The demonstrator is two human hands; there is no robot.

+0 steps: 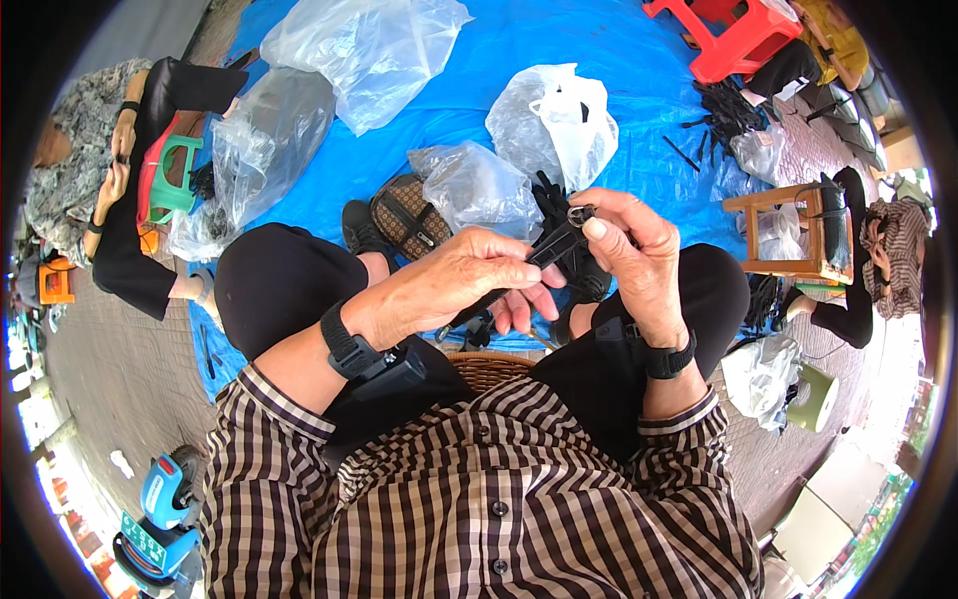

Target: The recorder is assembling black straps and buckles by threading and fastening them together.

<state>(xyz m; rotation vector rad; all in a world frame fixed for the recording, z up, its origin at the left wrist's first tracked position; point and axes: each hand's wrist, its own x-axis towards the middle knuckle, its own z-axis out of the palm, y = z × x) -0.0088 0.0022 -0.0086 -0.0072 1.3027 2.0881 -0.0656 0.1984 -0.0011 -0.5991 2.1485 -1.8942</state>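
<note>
My left hand [444,280] is closed on a black strap [555,243], with the thumb lying along it. Its lower fingers curl out beneath. My right hand [644,260] pinches the strap's other end between thumb and fingertips, beside a small metal ring [576,216]. The strap spans the short gap between my hands above my lap. More black strap-like pieces lie just beyond and under my hands, partly hidden by them. A brown patterned bag [404,220] and a clear plastic bag [479,190] lie just past my left hand.
A blue tarp [654,120] covers the ground ahead, with a white plastic bag [569,125] and a large clear bag [364,60]. A red stool [718,45] stands far right, a wooden stool [788,267] nearer right, a green stool [175,180] left. Other people sit at both sides.
</note>
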